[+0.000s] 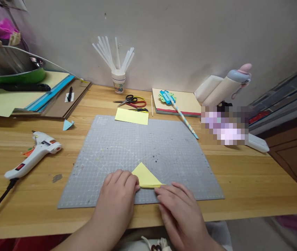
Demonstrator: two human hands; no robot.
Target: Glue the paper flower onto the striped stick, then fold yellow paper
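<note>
A folded yellow paper triangle [147,176] lies on the grey cutting mat [127,143] near its front edge, point facing away from me and layered edge toward me. My left hand [119,195] is closed over its left corner, with curled fingers and the thumb by the near edge. At the right corner, my right hand [181,205] presses its fingertips against the folded edge, fingers close together. The paper's left corner is hidden under my left hand. A flat yellow paper rectangle [131,116] rests across the mat's far edge, with a dark cutter [139,110] at its back.
On the left are a white glue gun [37,153], a small blue paper piece [68,124] and stacked coloured sheets [51,97]. Behind stand a cup [118,83] of white sticks and scissors [131,101]. A striped paper stick [183,118] crosses the mat's far right corner.
</note>
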